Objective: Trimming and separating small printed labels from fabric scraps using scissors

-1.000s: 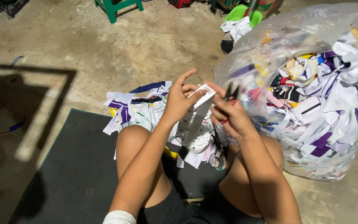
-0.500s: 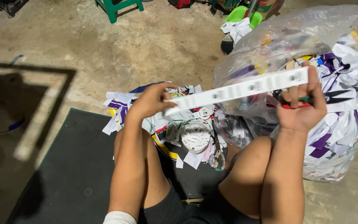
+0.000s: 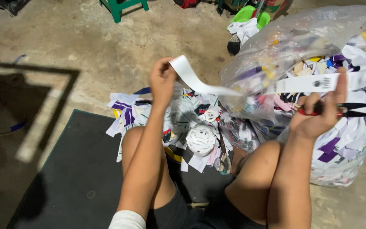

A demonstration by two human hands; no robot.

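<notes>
Between left hand (image 3: 162, 81) and right hand (image 3: 316, 114) stretches a white strip (image 3: 250, 87)

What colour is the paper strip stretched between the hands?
White, with a small dark printed patch near the right hand; the strip shows in the head view.

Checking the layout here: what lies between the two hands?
In the head view, a white strip spans from left hand to right hand.

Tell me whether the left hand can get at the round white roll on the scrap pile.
Probably yes, once freed. The round white roll lies uncovered on the scrap pile, just below the left hand. But that hand is pinching one end of the white strip, so it would have to let go.
</notes>
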